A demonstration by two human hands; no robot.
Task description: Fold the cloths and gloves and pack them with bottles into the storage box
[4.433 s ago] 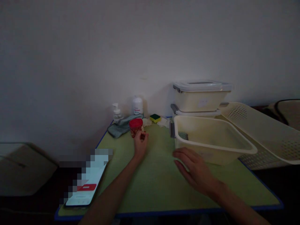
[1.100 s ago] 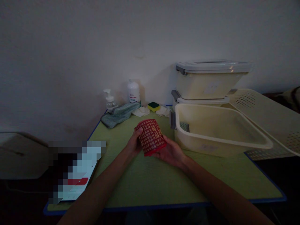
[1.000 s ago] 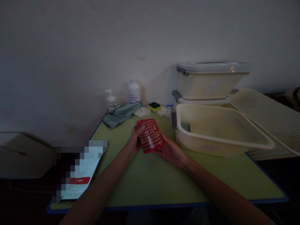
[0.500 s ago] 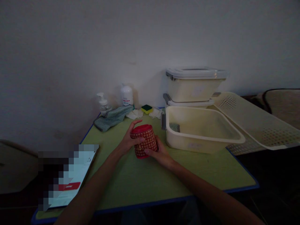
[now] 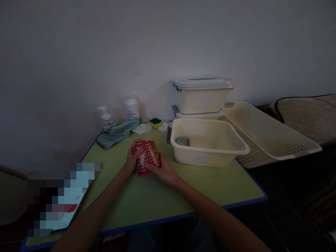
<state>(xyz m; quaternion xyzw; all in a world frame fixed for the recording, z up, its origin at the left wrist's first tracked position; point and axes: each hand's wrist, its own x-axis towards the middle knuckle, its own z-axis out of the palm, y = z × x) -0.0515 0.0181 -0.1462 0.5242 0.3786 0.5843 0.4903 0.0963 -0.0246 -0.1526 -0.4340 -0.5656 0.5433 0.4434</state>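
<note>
Both hands are around a red canister (image 5: 149,156) with a small gold-and-dark grid pattern and plain red rims. It is tilted above the green tabletop, its patterned side facing me. My left hand (image 5: 130,160) grips the upper left of the canister, the thumb lying across its side. Against the lower right is my right hand (image 5: 166,170), its thumb pressed on the pattern and its other fingers hidden behind. To the right of the hands sits an open cream plastic bin (image 5: 202,159) with a patterned grey-green cloth (image 5: 182,141) inside.
Lidded cream boxes (image 5: 203,99) are stacked behind the bin, and a perforated basket (image 5: 265,133) is at right. Along the wall are a pump bottle (image 5: 106,117), a white bottle (image 5: 132,108), a grey-green cloth (image 5: 115,134) and a sponge (image 5: 155,122). A tablet-like screen (image 5: 70,206) lies at left.
The canister has been turned and tilted in my hands, so its red top no longer shows as a broad face. My left index finger, raised before, now rests on it. The whole view shifted.
</note>
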